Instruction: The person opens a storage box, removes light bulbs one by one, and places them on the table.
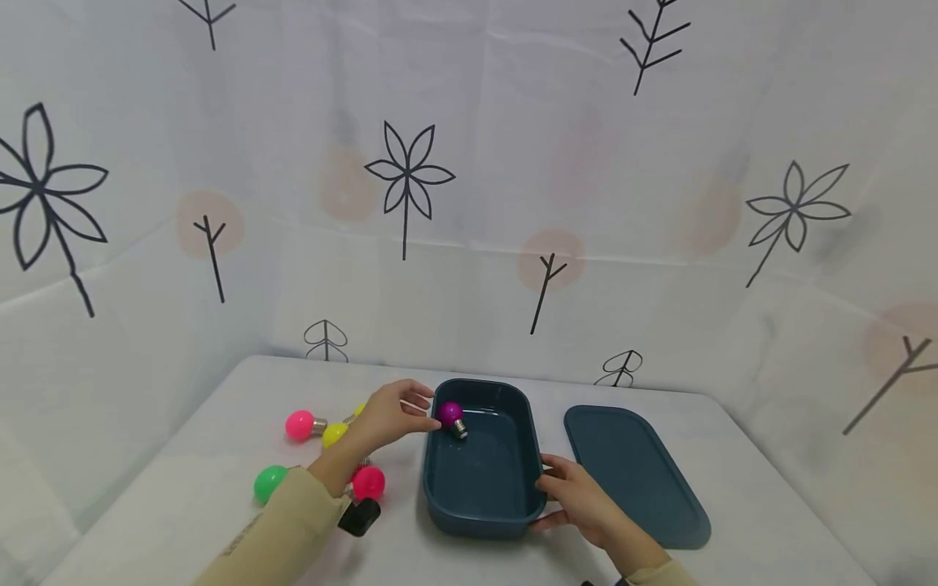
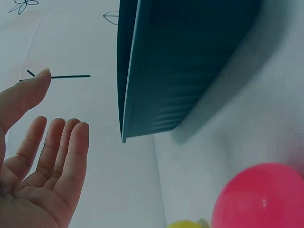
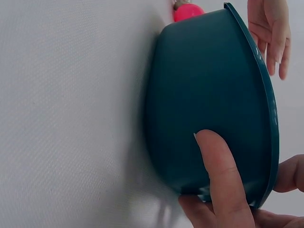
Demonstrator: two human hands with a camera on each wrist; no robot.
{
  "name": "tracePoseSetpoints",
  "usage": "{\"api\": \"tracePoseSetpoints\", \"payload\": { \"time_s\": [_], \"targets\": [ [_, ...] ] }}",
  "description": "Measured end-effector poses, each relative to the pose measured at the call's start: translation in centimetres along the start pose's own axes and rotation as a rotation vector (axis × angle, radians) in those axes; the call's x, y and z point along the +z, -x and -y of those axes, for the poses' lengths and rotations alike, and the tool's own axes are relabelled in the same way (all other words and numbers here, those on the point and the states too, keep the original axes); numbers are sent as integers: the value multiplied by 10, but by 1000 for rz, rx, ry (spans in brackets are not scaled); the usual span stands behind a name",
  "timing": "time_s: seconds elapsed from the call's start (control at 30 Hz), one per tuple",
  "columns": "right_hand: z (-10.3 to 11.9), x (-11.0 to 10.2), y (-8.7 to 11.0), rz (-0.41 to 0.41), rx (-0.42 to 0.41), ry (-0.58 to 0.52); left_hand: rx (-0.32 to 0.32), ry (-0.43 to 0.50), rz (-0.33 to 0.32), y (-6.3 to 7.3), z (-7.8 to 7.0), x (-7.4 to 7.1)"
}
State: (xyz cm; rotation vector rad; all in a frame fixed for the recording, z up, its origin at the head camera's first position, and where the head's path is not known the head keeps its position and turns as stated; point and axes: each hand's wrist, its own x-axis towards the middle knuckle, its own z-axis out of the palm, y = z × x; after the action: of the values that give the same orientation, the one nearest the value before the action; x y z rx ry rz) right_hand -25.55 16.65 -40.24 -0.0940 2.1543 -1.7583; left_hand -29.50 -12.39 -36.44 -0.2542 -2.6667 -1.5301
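A purple light bulb with a silver screw base is inside the dark blue rectangular container, by its left wall. My left hand is beside the container's left rim, close to the bulb. In the left wrist view this hand has its fingers loosely extended, with nothing between them. My right hand holds the container's near right side. The right wrist view shows its thumb lying along the container's outer wall and other fingers at the rim.
Left of the container lie several bulbs: pink, yellow, green and red-pink, some partly hidden by my left arm. A flat dark blue lid lies to the right. A patterned white cloth hangs behind the table.
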Motion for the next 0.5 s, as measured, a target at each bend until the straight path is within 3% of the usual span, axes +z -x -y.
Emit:
{"api": "tracePoseSetpoints", "payload": {
  "time_s": [0.5],
  "targets": [
    [-1,-2,-1,4,-2,0,4,31,28,-19,-16,23]
  ]
}}
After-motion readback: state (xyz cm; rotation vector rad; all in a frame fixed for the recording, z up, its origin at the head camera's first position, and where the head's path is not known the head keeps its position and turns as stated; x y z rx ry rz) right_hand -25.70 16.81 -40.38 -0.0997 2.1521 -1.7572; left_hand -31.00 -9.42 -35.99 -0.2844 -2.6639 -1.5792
